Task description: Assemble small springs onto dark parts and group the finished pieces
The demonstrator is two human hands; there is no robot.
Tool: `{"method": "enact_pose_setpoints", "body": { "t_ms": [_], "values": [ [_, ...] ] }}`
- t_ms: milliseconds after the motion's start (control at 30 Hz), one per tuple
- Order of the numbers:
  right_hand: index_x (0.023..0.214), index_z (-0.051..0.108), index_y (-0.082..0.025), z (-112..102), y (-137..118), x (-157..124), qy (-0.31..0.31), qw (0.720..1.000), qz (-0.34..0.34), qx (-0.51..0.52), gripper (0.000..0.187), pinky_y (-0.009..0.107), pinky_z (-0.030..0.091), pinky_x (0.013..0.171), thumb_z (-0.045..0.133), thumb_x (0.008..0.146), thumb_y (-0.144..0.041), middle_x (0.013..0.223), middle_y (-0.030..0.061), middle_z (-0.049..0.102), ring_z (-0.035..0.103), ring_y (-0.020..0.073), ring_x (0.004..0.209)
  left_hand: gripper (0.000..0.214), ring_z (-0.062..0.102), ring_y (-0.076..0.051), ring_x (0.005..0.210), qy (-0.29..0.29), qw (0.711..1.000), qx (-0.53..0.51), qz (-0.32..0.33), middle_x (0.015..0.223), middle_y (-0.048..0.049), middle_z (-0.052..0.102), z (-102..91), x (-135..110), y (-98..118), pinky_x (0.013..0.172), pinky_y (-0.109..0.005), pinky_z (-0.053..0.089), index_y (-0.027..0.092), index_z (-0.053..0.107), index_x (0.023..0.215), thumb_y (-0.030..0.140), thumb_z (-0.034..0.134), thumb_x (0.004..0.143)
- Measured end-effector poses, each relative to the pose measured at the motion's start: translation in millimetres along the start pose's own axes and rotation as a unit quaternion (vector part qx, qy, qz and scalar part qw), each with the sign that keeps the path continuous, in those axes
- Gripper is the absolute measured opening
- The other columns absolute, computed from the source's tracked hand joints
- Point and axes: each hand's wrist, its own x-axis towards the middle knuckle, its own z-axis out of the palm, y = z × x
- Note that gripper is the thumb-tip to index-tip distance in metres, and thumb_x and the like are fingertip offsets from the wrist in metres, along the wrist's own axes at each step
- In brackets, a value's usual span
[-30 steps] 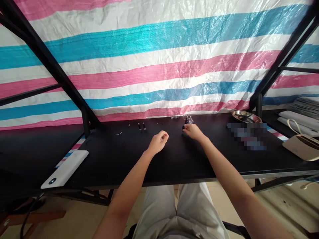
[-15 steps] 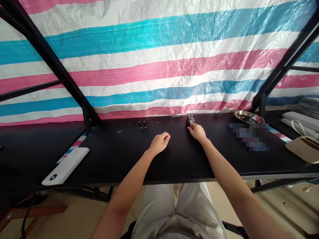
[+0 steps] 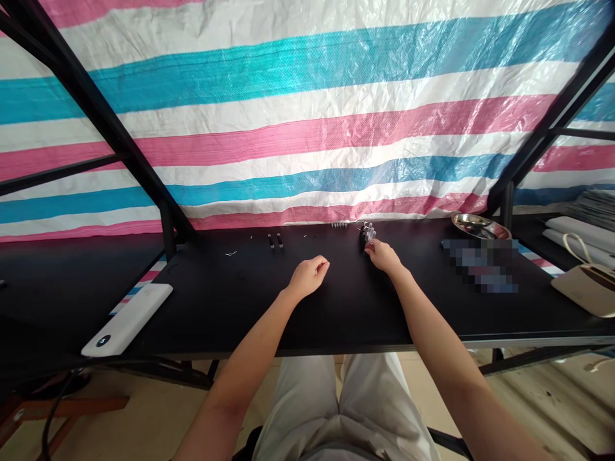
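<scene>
My left hand rests closed over the black table, thumb and fingers pressed together; anything between them is too small to see. My right hand reaches to the near side of a small pile of black and clear pieces, its fingertips closed together against it. What they pinch is hidden. Just left of the pile, a row of small metallic pieces lies by the table's back edge. Two short black tube-like pieces with pale ends lie further left, side by side.
A thin white scrap lies at left on the table. A white power bank-like device sits at the left end. To the right are a round metal dish, a blurred-out patch and a beige bag. Striped sheeting hangs behind.
My right hand has shifted very slightly right and toward me, showing a little more of the pile. My left hand stays nearly still.
</scene>
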Motion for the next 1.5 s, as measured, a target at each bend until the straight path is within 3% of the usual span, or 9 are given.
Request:
{"method": "enact_pose_setpoints", "body": {
  "t_ms": [367,567,733,900,1000,1133,1233,1367,1500],
  "values": [
    [0.083,0.066,-0.018,-0.5,8.6,0.0,0.048,0.994,0.096,0.036,0.019,0.028,0.042,0.068,0.057,0.078,-0.033,0.084,0.0092,0.067,0.062,0.0222,0.082,0.025,0.044,-0.008,0.047,0.002,1.000,0.006,0.012,0.058,0.0025,0.055,-0.3,-0.6,-0.7,0.052,-0.019,0.032,0.018,0.057,0.077,0.034,0.040,0.087],
    [0.088,0.066,-0.017,1.1,12.3,2.1,0.039,0.995,0.090,0.035,0.022,0.027,0.042,0.066,0.060,0.074,-0.034,0.085,0.0085,0.067,0.061,0.0213,0.082,0.025,0.042,-0.008,0.045,0.007,1.000,0.005,0.001,0.057,0.0023,0.055,0.7,0.3,-1.5,0.051,-0.020,0.032,0.018,0.058,0.078,0.034,0.041,0.086],
    [0.099,0.058,-0.013,-5.6,16.9,0.7,0.009,0.994,0.083,0.068,0.039,0.027,0.042,0.067,0.066,0.068,-0.035,0.080,0.0064,0.065,0.060,0.0199,0.079,0.023,0.048,-0.011,0.051,0.015,0.999,0.045,-0.005,0.060,0.0008,0.057,-3.1,-0.2,-1.8,0.055,-0.022,0.034,0.020,0.059,0.080,0.034,0.041,0.086],
    [0.093,0.053,-0.014,-12.7,16.5,-8.7,0.035,0.992,0.072,0.103,0.027,0.026,0.041,0.065,0.060,0.071,-0.028,0.073,0.0036,0.061,0.058,0.0175,0.072,0.021,0.060,-0.020,0.071,0.049,0.981,0.132,-0.132,0.081,-0.0062,0.065,-22.5,6.1,-15.6,0.067,-0.029,0.041,0.022,0.057,0.099,0.030,0.046,0.084],
    [0.089,0.051,-0.017,-17.1,12.7,-14.0,0.083,0.988,0.080,0.100,0.021,0.027,0.039,0.065,0.056,0.072,-0.028,0.073,0.0029,0.060,0.057,0.0181,0.071,0.043,0.062,-0.027,0.085,0.064,0.953,0.177,-0.236,0.096,-0.0146,0.065,-41.0,15.9,-29.8,0.074,-0.035,0.043,0.018,0.044,0.124,0.028,0.046,0.082],
    [0.094,0.050,-0.018,-23.4,6.0,-16.9,0.166,0.978,0.078,0.103,0.019,0.028,0.039,0.065,0.048,0.076,-0.025,0.078,0.0057,0.061,0.057,0.0190,0.071,0.059,0.060,-0.034,0.095,0.047,0.935,0.205,-0.285,0.104,-0.0225,0.061,-60.3,31.4,-44.2,0.078,-0.041,0.042,0.012,0.029,0.136,0.028,0.047,0.082],
    [0.099,0.049,-0.017,-26.2,3.3,-17.5,0.205,0.971,0.047,0.110,0.022,0.029,0.039,0.067,0.044,0.079,-0.025,0.082,0.0074,0.062,0.057,0.0195,0.072,0.057,0.059,-0.035,0.096,0.052,0.928,0.218,-0.297,0.104,-0.0238,0.060,-64.6,40.6,-52.4,0.078,-0.042,0.042,0.011,0.032,0.133,0.025,0.047,0.081],
    [0.101,0.049,-0.017,-28.8,0.0,-21.6,0.241,0.962,0.016,0.132,0.024,0.028,0.041,0.067,0.040,0.082,-0.028,0.081,0.0065,0.061,0.055,0.0171,0.067,0.032,0.061,-0.030,0.091,0.097,0.937,0.211,-0.261,0.098,-0.0189,0.062,-63.0,47.4,-59.7,0.074,-0.039,0.044,0.015,0.051,0.112,0.017,0.044,0.081],
    [0.101,0.050,-0.017,-33.2,-19.5,-32.2,0.262,0.944,-0.051,0.192,0.026,0.026,0.041,0.062,0.036,0.086,-0.032,0.082,0.0064,0.060,0.051,0.0137,0.060,0.019,0.059,-0.014,0.060,0.160,0.963,-0.001,-0.217,0.081,-0.0073,0.061,-57.2,47.6,-47.1,0.057,-0.027,0.044,0.018,0.051,0.098,0.017,0.042,0.082]
  ]
}}
